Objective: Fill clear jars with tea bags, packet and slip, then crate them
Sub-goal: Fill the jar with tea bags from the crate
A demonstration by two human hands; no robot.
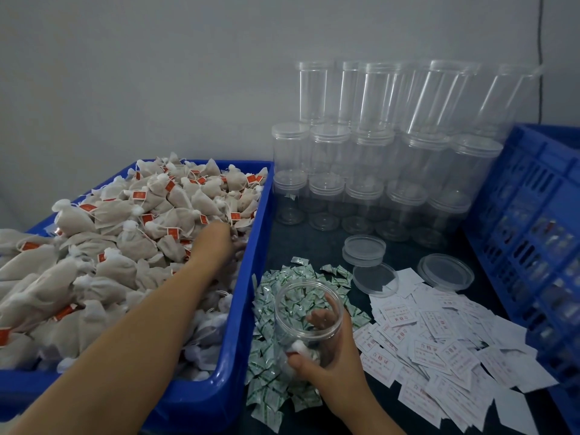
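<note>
While the head view is the only one given, every line below is read from it.

Left hand: the left hand (226, 238) reaches deep into the blue tub (238, 356), at about ten o'clock in the picture. Its fingers are sunk among the tea bags (131, 233), so I cannot tell if the grip is apart or closed on a bag.

Right hand: the right hand (329, 350) is wrapped around the open jar (309, 321) at about six o'clock, the grip clamped on its wall, thumb in front and fingers seen through the plastic.

Jar: it stands on the pile of green packets (270, 309), mouth up and tilted a little toward the person. One or two bags seem to lie at its bottom, so filling looks only begun.

Key relation: the jar mouth lies at about four o'clock from the left hand, just beyond the tub's right wall. The long axis of the jar is near upright, so a bag must come over the wall and drop from above. The left hand is the nearer one to the bags.

Other supplies: paper slips (439, 346) are at four o'clock, loose lids (445, 271) and empty jars (370, 171) at one o'clock, the blue crate (533, 246) at three o'clock.
</note>
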